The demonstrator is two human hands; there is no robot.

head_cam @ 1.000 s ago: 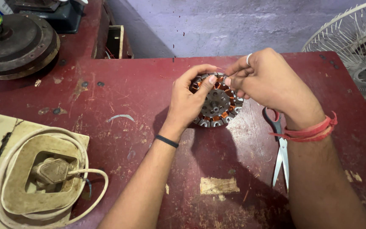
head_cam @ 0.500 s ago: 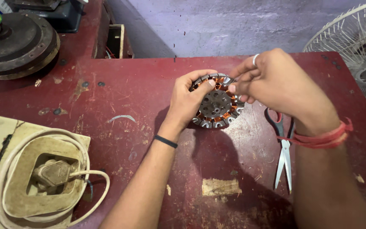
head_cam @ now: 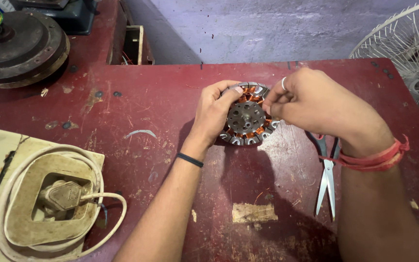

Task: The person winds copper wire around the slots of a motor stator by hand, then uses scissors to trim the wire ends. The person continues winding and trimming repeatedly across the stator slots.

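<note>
A round motor stator (head_cam: pixel 246 119) with copper windings and a metal core rests tilted on the dark red table (head_cam: pixel 161 97). My left hand (head_cam: pixel 214 114) grips its left rim, thumb on the top edge. At the stator's upper right edge, my right hand (head_cam: pixel 311 104) has its fingertips pinched together against the windings; whatever they pinch is too small to see. A ring sits on one right finger and red thread wraps that wrist.
Scissors (head_cam: pixel 327 177) lie on the table under my right forearm. A coiled white cord with a plug (head_cam: pixel 59 199) sits on a pale board at lower left. A dark round motor housing (head_cam: pixel 18 46) is at far left, a fan guard (head_cam: pixel 408 58) at far right.
My right hand has shifted slightly down and right along the stator's upper edge, and the stator has turned a little in my left hand. The scissors have not moved.
</note>
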